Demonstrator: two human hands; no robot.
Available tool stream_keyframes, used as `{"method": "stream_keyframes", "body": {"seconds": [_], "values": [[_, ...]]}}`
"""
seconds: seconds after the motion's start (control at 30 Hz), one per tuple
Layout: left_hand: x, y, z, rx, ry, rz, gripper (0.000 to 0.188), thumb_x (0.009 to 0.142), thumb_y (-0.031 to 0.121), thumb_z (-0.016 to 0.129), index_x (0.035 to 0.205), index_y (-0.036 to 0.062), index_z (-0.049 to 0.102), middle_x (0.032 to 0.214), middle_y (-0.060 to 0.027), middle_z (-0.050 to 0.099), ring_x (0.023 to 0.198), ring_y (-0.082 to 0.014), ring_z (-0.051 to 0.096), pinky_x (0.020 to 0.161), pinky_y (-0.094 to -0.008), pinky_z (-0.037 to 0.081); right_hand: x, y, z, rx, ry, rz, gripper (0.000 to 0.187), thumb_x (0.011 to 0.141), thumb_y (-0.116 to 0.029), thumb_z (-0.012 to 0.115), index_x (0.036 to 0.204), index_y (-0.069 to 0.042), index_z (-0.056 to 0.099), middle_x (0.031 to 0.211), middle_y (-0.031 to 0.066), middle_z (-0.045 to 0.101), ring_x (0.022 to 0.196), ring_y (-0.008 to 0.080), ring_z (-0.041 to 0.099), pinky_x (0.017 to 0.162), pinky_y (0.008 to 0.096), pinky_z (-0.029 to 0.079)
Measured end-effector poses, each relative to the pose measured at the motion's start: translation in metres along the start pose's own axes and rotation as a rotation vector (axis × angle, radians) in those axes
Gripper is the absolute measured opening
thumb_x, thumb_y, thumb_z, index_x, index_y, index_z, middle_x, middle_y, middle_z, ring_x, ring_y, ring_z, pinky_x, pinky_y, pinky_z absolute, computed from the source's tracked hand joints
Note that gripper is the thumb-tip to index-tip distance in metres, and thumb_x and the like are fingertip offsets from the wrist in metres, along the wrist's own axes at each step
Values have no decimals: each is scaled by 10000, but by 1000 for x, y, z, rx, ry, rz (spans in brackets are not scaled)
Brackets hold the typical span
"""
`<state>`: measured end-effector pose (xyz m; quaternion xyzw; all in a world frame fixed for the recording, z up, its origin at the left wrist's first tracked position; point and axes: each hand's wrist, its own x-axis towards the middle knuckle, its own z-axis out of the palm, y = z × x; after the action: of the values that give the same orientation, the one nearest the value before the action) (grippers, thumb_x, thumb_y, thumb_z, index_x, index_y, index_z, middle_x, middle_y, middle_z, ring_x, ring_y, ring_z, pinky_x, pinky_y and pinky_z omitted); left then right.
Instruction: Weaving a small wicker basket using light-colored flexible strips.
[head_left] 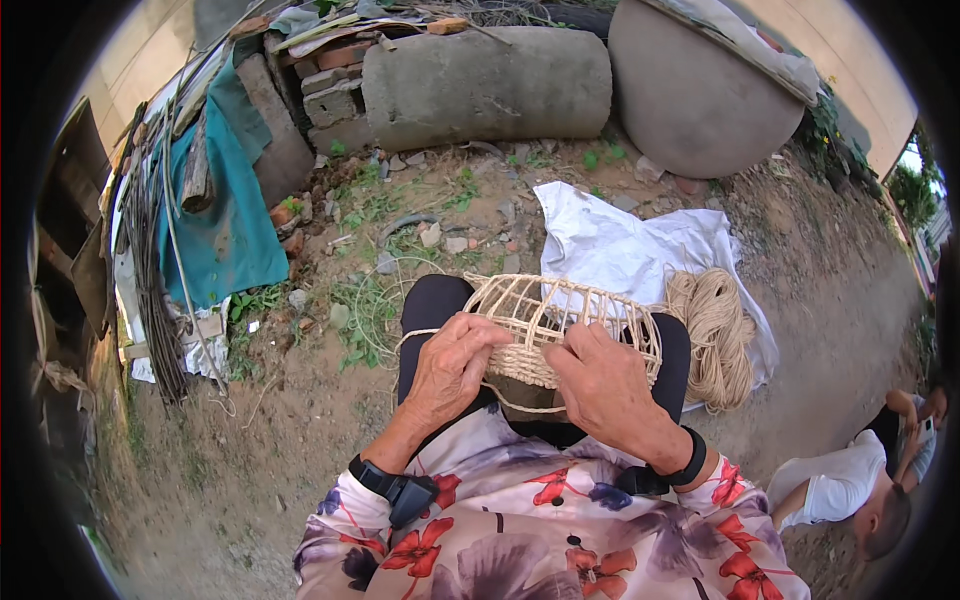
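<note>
- A half-woven straw basket [560, 325] is held on the lap, its long axis running left to right across the knees, the open ribs pointing away from the body.
- The left hand [452, 368] is closed on the basket's near left end, fingers curled over the woven band.
- The right hand [603, 385] is laid on the near right part, fingers bent, pinching a strand [520, 405].
- A coil of straw cord [712, 335] lies just right of the basket, nearer the right hand, on a white sack [610, 245].

Pale straw basket [560, 325] (open weave), white sack [620, 245], teal tarp [225, 215].
</note>
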<state>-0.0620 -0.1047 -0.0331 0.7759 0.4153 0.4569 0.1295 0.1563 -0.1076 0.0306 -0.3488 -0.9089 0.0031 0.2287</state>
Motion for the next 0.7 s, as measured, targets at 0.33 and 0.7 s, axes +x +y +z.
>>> {"method": "stream_keyframes", "body": {"seconds": [0.33, 0.7], "values": [[-25, -27, -28, 167, -174, -369, 216, 904, 149, 587, 1097, 53, 588, 938, -24, 591, 667, -157, 532, 631, -272, 459, 39, 82, 9, 165, 170, 172, 199, 844, -203, 580, 954, -48, 642, 830, 129, 576, 738, 317, 585, 651, 431, 452], [-71, -88, -33, 209, 330, -689, 324, 872, 357, 635, 850, 37, 680, 707, -72, 612, 655, -211, 597, 613, -344, 465, 43, 77, 22, 732, -105, 394, 317, 908, -304, 553, 830, -7, 629, 576, 79, 546, 539, 152, 535, 541, 332, 428]]}}
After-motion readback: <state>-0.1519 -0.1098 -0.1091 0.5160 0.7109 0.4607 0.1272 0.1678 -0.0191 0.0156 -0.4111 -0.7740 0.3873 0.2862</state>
